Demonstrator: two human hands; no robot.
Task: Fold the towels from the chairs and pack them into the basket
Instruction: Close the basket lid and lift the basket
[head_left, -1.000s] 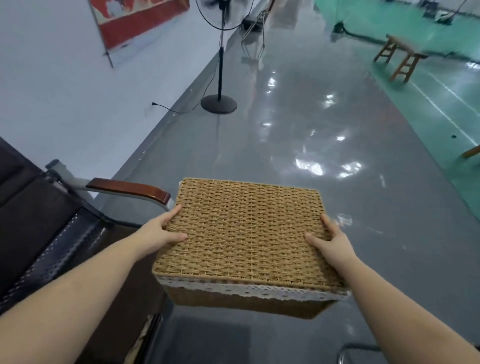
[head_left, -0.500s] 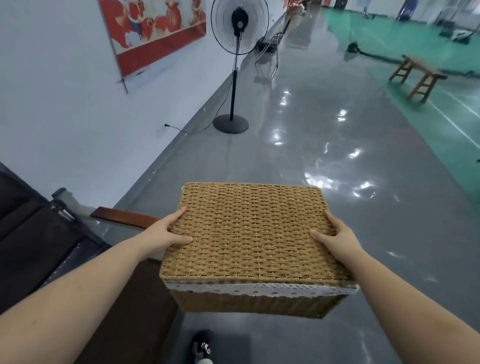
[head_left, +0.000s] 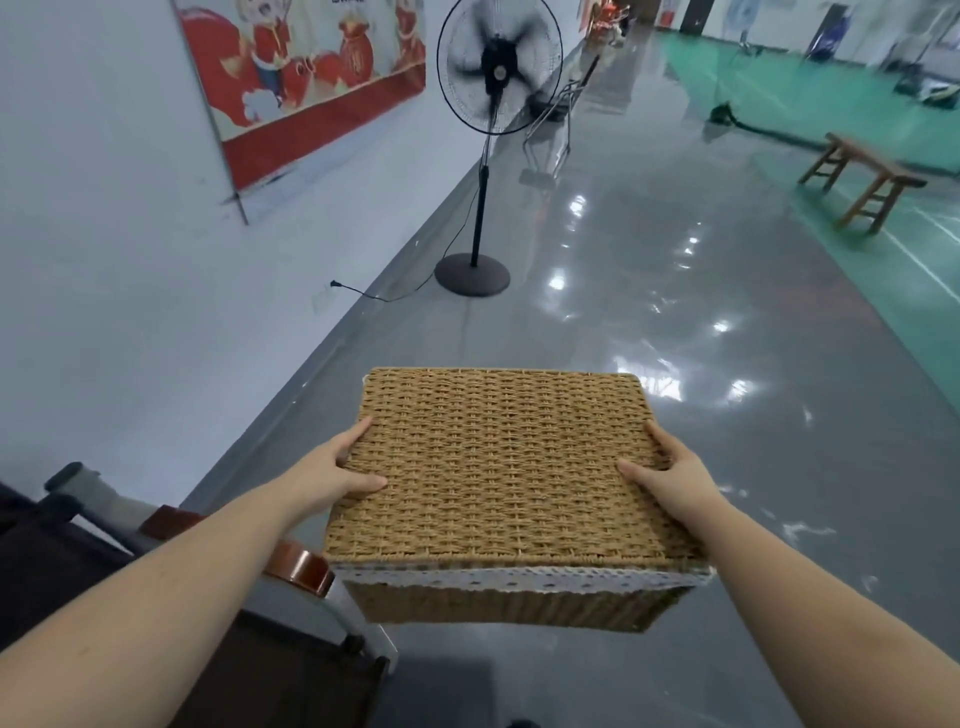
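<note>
A woven basket (head_left: 498, 467) with its matching lid closed is held up in the air in front of the person, above the glossy grey floor (head_left: 675, 291). A strip of white lace trim (head_left: 519, 579) runs along the basket's near edge, just under the lid. The left hand (head_left: 337, 467) grips the basket's left side, thumb lying across the top of the lid and fingers wrapped round the edge and out of sight beneath. The right hand (head_left: 675, 475) clamps the basket's right side the same way, thumb on the lid and fingers curled under the rim. Both forearms reach in from the bottom corners toward the basket.

Below and to the left of the basket stands a dark chair (head_left: 62, 566) with a metal frame; its brown wooden armrest (head_left: 296, 564) ends just beside the basket's near-left corner. No towels can be seen, since the lid hides the basket's inside.

Well beyond the basket, a black pedestal fan (head_left: 498, 67) stands on a round base close to the white wall (head_left: 104, 260), its cord running to a wall outlet. A red poster (head_left: 311, 73) hangs on the wall to the left of the fan. Far off to the right of the basket, a wooden bench (head_left: 862, 176) sits at the edge of a green floor area (head_left: 831, 104).
</note>
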